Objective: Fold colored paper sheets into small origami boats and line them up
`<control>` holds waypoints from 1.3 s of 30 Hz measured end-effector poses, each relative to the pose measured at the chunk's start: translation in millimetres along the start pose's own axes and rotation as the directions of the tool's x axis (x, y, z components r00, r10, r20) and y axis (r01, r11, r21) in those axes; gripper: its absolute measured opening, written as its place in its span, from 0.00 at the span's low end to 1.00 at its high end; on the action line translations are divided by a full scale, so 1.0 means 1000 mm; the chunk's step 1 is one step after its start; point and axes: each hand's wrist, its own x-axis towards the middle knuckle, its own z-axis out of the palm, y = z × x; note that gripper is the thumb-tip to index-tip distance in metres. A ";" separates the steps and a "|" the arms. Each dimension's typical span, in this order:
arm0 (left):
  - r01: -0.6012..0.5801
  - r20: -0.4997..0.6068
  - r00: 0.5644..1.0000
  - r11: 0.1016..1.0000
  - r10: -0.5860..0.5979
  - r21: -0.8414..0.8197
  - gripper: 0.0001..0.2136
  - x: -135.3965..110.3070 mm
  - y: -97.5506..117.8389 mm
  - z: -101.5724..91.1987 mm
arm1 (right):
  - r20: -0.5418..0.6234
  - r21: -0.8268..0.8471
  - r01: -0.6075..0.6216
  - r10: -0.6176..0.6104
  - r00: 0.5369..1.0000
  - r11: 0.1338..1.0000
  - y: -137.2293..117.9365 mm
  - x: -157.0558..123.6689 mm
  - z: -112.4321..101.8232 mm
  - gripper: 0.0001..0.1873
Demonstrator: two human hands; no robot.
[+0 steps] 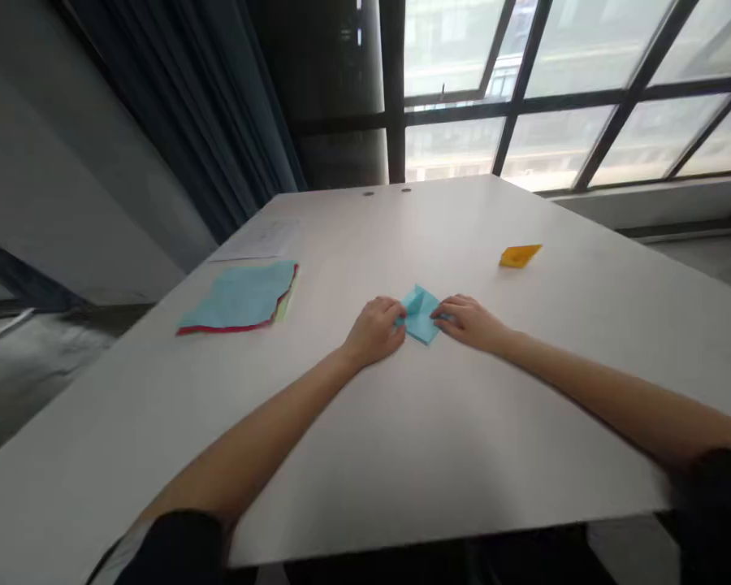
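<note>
A small light-blue folded paper (421, 315) lies on the white table (365, 439) near its middle. My left hand (374, 330) is curled, with its fingertips pinching the paper's left edge. My right hand (470, 322) is curled too, and its fingers press on the paper's right edge. Both forearms stretch out over the table towards it.
A stack of coloured paper sheets (241, 297), light blue on top with red and green edges showing, lies at the left. A small folded orange paper (519, 256) sits at the far right. A white sheet (261, 240) lies beyond the stack. Curtains and windows stand behind the table.
</note>
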 end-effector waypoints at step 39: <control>-0.130 0.254 0.954 0.982 0.161 -0.134 0.21 0.003 -0.004 0.009 | 0.091 0.120 0.292 -0.304 0.948 0.949 -0.004 -0.002 -0.005 0.16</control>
